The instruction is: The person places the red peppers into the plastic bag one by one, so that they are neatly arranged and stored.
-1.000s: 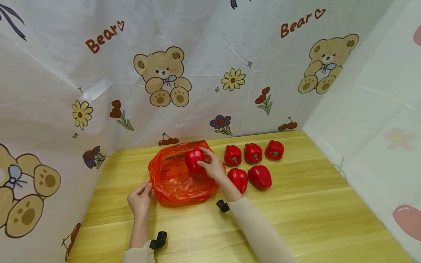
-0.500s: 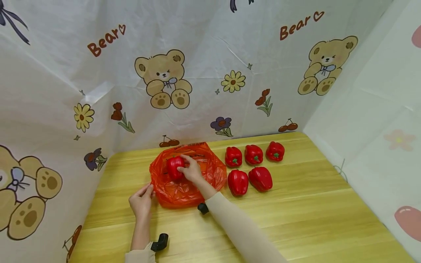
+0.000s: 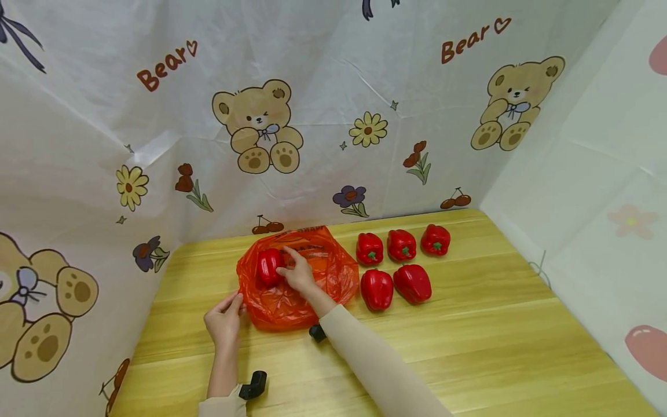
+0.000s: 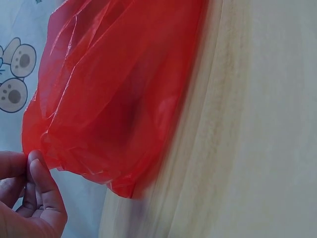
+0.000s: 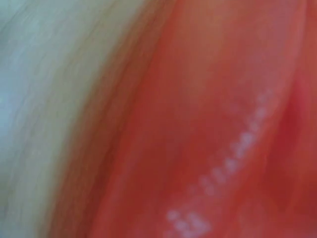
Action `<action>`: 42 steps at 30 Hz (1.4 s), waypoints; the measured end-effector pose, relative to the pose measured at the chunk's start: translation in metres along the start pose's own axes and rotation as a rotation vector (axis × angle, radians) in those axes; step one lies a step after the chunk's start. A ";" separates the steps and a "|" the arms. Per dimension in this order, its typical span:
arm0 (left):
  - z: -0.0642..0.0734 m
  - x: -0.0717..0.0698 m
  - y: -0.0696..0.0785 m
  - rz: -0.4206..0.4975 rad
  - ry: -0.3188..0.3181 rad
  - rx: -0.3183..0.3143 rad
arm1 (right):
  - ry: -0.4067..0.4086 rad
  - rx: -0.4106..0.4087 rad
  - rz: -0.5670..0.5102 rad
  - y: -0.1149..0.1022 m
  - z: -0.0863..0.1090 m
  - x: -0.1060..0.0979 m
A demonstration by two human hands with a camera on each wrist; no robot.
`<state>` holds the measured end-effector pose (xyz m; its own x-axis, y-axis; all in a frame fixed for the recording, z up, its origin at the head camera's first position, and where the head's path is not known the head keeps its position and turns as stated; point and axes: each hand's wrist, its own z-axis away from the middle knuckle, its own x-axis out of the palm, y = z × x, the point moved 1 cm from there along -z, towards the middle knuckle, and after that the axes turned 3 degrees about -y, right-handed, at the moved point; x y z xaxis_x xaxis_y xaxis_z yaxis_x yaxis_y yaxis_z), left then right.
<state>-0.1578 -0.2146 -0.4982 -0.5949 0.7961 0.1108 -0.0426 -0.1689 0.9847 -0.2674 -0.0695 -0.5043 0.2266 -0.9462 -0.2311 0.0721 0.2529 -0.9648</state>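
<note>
Table (image 3: 495,324), bagged pepper (image 3: 268,267) beside right hand (image 3: 299,274)

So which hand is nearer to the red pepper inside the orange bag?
The right hand: it is immediately beside the red pepper. The left hand is farther off, pinching the left edge of the orange bag.

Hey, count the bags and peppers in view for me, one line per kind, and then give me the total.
Orange-red plastic bag: 1
Red peppers: 6 (5 beside the bag, 1 in its open mouth)
Total: 7 in view; anything hidden under the bag's folds isn't counted.
</note>
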 end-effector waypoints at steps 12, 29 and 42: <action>0.000 0.000 0.001 0.007 -0.013 -0.021 | -0.038 -0.097 -0.018 -0.008 0.028 -0.027; 0.001 0.000 0.000 -0.003 -0.009 -0.036 | 0.278 -0.386 0.099 0.009 0.123 -0.227; 0.002 0.000 0.002 0.005 -0.016 -0.045 | 0.028 -0.003 0.026 0.073 0.124 -0.310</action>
<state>-0.1562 -0.2137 -0.4963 -0.5820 0.8046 0.1181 -0.0763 -0.1986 0.9771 -0.2124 0.2675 -0.4877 0.2011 -0.9447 -0.2591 0.0641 0.2766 -0.9588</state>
